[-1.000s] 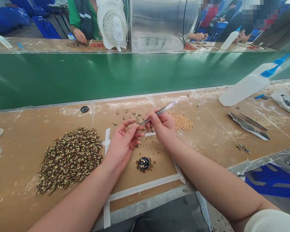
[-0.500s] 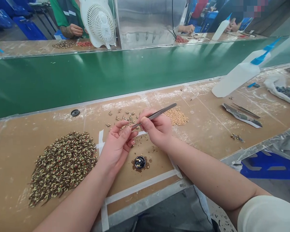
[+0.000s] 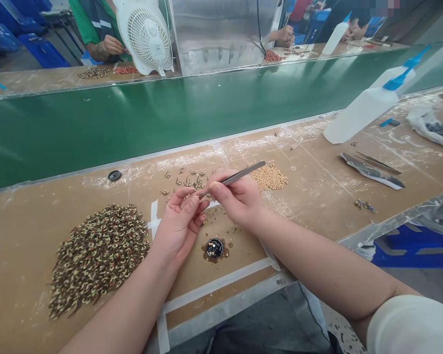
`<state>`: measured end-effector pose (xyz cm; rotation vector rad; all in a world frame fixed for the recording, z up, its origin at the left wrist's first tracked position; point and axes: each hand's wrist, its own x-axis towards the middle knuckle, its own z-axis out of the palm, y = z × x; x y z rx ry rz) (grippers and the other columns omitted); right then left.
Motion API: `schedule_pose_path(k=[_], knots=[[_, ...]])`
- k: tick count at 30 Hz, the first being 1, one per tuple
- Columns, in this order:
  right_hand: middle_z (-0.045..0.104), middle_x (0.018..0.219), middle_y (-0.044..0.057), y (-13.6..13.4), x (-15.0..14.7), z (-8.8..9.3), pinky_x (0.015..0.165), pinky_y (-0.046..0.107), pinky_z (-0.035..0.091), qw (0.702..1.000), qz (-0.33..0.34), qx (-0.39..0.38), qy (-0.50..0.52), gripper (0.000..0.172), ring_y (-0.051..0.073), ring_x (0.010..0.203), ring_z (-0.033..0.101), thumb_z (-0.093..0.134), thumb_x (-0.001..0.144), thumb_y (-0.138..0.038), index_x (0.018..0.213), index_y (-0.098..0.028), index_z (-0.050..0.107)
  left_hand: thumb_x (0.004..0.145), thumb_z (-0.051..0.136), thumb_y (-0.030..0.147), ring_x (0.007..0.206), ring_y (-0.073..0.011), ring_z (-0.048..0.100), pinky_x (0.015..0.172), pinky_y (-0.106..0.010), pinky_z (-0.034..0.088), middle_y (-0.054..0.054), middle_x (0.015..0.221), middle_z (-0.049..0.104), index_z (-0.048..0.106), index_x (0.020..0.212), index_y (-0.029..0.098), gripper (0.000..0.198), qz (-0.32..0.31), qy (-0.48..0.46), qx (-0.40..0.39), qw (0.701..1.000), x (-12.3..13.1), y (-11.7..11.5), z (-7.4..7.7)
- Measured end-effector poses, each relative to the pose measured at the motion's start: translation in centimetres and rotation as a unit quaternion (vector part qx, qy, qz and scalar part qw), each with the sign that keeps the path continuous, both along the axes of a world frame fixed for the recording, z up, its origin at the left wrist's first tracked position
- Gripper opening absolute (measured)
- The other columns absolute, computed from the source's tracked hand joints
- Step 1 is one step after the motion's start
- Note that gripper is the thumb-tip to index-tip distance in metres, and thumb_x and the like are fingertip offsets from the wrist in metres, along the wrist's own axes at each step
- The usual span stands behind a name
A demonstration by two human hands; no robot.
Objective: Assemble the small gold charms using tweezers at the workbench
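Note:
Metal tweezers (image 3: 243, 172) are gripped in my right hand (image 3: 239, 199), their tips pointing left at my left fingertips. My left hand (image 3: 180, 216) is closed in a pinch where the tweezer tips meet it; whatever lies between those fingers is too small and covered to make out. Below the hands sits a small round cap of dark liquid (image 3: 214, 249) with a few pale beads in it. Behind them are several small curled pieces (image 3: 186, 181) and a heap of tan beads (image 3: 271, 177). Left of my left forearm lies a large pile of dark and cream pieces (image 3: 99, 255).
White squeeze bottles with blue nozzles (image 3: 362, 115) stand at the right. Nearby lie a second pair of tweezers (image 3: 378, 162) and a crumpled packet (image 3: 372, 171). A green strip (image 3: 133, 123) crosses behind the table. Beyond it are a white fan (image 3: 147, 39) and other people's hands at work.
The view has shifted slightly. My right hand and the tweezers have dipped a little, while the tips stay at my left fingertips.

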<state>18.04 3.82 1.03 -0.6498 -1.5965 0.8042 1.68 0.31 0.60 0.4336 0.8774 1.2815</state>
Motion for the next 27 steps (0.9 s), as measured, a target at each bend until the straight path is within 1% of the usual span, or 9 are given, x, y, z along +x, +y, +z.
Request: schedule_pose_path(k=[5,12,15,16,18,20,22,24,27], knots=[[0.055,0.060,-0.006,0.5,-0.6,-0.6,0.050,0.028,0.038,0.972,0.036,-0.168,0.159,0.045,0.009,0.049,0.048,0.072,0.101,-0.065,0.085,-0.023,0.068,0.056,0.112,0.036,0.072,-0.0143,0.083,0.052,-0.013,0.061,0.001,0.097,0.087,0.077,0.097,0.022,0.056,-0.021,0.005,0.013,1.000,0.1,-0.2,0.2],[0.052,0.057,-0.007,1.2,-1.0,-0.8,0.047,0.029,0.031,0.931,0.087,-0.253,0.248,0.045,0.008,0.046,0.040,0.084,0.093,-0.063,0.081,-0.023,0.068,0.073,0.103,0.052,0.069,-0.0116,0.077,0.054,-0.015,0.058,-0.003,0.098,0.086,0.080,0.099,0.021,0.047,-0.043,0.069,0.033,0.996,-0.2,0.0,0.2],[0.049,0.059,-0.007,1.2,-0.8,-0.8,0.047,0.029,0.030,0.926,0.095,-0.272,0.244,0.048,0.008,0.047,0.035,0.084,0.091,-0.067,0.081,-0.024,0.066,0.089,0.088,0.056,0.061,-0.0102,0.068,0.049,-0.019,0.049,-0.003,0.097,0.084,0.080,0.100,0.023,0.036,-0.013,0.203,0.070,0.976,-1.5,0.1,1.6],[0.048,0.059,-0.007,1.2,-0.7,-0.9,0.046,0.029,0.029,0.925,0.095,-0.275,0.243,0.048,0.008,0.047,0.034,0.083,0.091,-0.068,0.081,-0.024,0.065,0.095,0.082,0.054,0.061,-0.0105,0.065,0.049,-0.021,0.046,-0.003,0.096,0.083,0.080,0.100,0.024,0.031,-0.005,0.285,0.090,0.954,-2.1,0.1,2.4],[0.045,0.060,-0.008,1.4,-0.6,-1.1,0.046,0.029,0.028,0.927,0.094,-0.273,0.239,0.047,0.008,0.047,0.033,0.083,0.092,-0.066,0.081,-0.024,0.064,0.100,0.075,0.049,0.065,-0.0132,0.064,0.056,-0.025,0.045,-0.002,0.093,0.082,0.082,0.098,0.026,0.024,-0.031,0.477,0.131,0.869,-3.3,0.1,3.7],[0.044,0.059,-0.008,1.6,-0.4,-1.2,0.046,0.029,0.028,0.932,0.088,-0.261,0.234,0.046,0.008,0.046,0.033,0.082,0.093,-0.064,0.080,-0.024,0.063,0.099,0.074,0.046,0.072,-0.0175,0.065,0.062,-0.030,0.045,-0.001,0.092,0.082,0.084,0.095,0.028,0.020,-0.113,0.626,0.150,0.757,-4.3,0.1,4.6],[0.044,0.058,-0.008,1.7,-0.3,-1.3,0.045,0.028,0.027,0.940,0.080,-0.244,0.224,0.046,0.007,0.045,0.034,0.081,0.094,-0.064,0.079,-0.024,0.063,0.097,0.075,0.047,0.077,-0.0213,0.067,0.064,-0.033,0.043,-0.001,0.094,0.082,0.084,0.094,0.031,0.019,-0.204,0.695,0.147,0.674,-4.9,0.1,4.6],[0.045,0.056,-0.007,1.4,-0.2,-1.0,0.044,0.028,0.026,0.952,0.058,-0.223,0.201,0.047,0.007,0.044,0.034,0.080,0.095,-0.065,0.078,-0.024,0.064,0.096,0.076,0.047,0.083,-0.0238,0.070,0.067,-0.035,0.043,0.000,0.099,0.083,0.083,0.096,0.031,0.018,-0.263,0.711,0.150,0.634,-4.9,0.2,3.9],[0.047,0.054,-0.006,-0.2,-0.1,0.0,0.043,0.028,0.024,0.970,0.010,-0.190,0.154,0.048,0.008,0.043,0.035,0.076,0.099,-0.064,0.076,-0.024,0.065,0.095,0.077,0.038,0.093,-0.0249,0.072,0.074,-0.035,0.045,0.000,0.104,0.083,0.081,0.102,0.029,0.012,-0.298,0.709,0.201,0.606,-4.5,0.3,2.6]])
